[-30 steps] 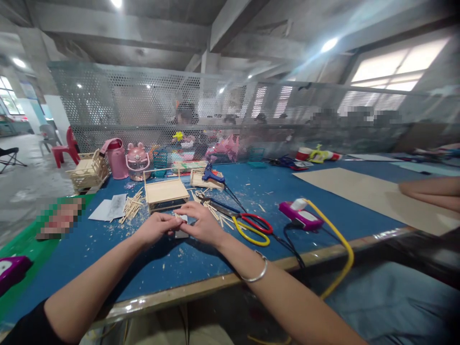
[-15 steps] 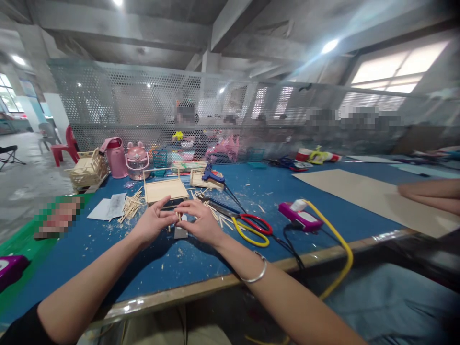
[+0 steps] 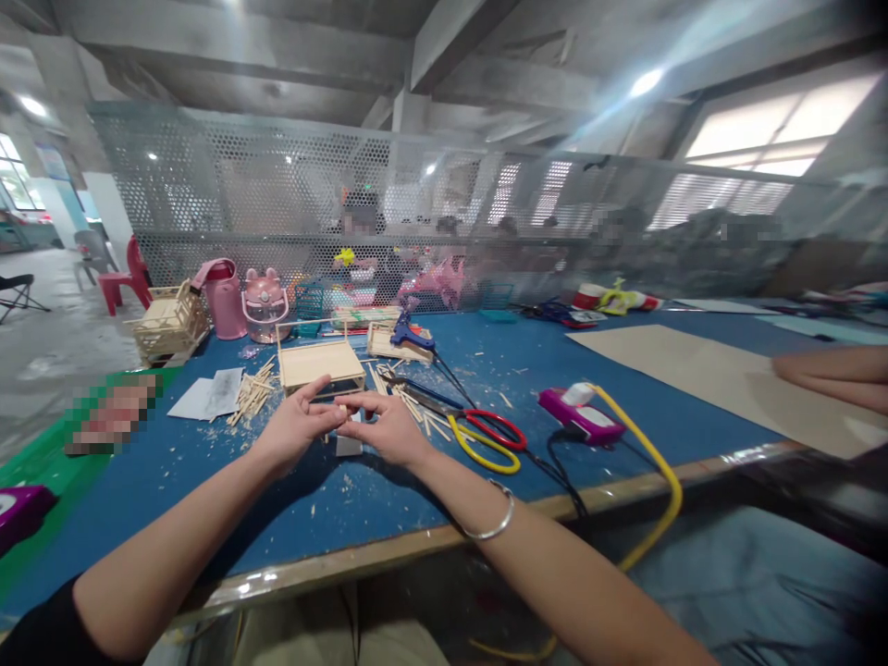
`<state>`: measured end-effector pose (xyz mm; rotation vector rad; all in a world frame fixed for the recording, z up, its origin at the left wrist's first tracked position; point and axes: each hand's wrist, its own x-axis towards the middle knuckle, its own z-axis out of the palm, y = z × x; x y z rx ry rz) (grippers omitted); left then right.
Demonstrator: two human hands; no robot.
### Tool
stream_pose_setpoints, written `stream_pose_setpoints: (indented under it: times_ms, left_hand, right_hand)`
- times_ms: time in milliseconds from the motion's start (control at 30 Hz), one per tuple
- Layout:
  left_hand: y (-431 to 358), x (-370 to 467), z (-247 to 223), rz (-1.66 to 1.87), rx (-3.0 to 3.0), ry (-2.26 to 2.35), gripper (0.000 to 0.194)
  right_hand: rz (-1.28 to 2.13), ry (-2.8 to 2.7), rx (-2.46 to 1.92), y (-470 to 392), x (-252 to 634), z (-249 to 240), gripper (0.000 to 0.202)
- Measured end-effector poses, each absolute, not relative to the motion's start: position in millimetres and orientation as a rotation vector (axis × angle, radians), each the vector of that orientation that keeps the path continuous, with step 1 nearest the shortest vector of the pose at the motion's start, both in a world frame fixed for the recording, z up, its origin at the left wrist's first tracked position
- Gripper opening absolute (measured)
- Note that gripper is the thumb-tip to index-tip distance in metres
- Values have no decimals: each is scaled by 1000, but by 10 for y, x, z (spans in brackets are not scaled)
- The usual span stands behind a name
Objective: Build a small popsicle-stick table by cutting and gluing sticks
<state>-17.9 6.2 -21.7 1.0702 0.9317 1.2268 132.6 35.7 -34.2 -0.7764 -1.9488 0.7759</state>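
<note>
My left hand (image 3: 295, 430) and my right hand (image 3: 392, 433) meet above the blue table, fingertips almost touching. Between them is a small pale wooden stick piece (image 3: 343, 411), pinched and mostly covered by the fingers. A small grey-white paper (image 3: 349, 446) lies under the right fingers. Just behind the hands stands a wooden stick frame with a flat panel (image 3: 320, 365). Loose wooden sticks (image 3: 255, 390) are heaped left of it. To the right of my right hand lie scissors (image 3: 486, 435) with one red and one yellow handle.
A blue glue gun (image 3: 411, 333) rests by another small wooden frame (image 3: 381, 342). A purple power socket (image 3: 581, 416) with a yellow cable sits at right, near cardboard (image 3: 694, 370) and another person's arm (image 3: 832, 372). Pink bottles (image 3: 226, 301) and stacked wooden frames (image 3: 170, 324) stand back left.
The fingers of my right hand have shifted slightly and drawn closer around the small piece, which shows less upright than before. The view has moved a little; the table items stay put.
</note>
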Motion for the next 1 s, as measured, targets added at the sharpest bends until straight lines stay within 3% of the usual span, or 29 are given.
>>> stream_pose_setpoints:
  times_ms: [100,233,700,900,1000]
  left_hand:
    - [73,-182,-223,1227,1073,948,99]
    - [92,-194,-228,1259,1033,953,94]
    - [71,-189,-231,1220,1075,1014,93]
    - [65,-174,-223,1271,1244,1105,94]
    - [57,-180,-226,1266,1338,1149,91]
  right_hand:
    - [765,-1960,-761,357,1321,-328,31]
    - [798,-1979,-692,379,1361,-295,44]
    - [455,-2129,-553,374,1367,-288,14]
    - [623,-2066,-669,436,1415,-280,35]
    - [655,-1997,-738,455,1427,-273,24]
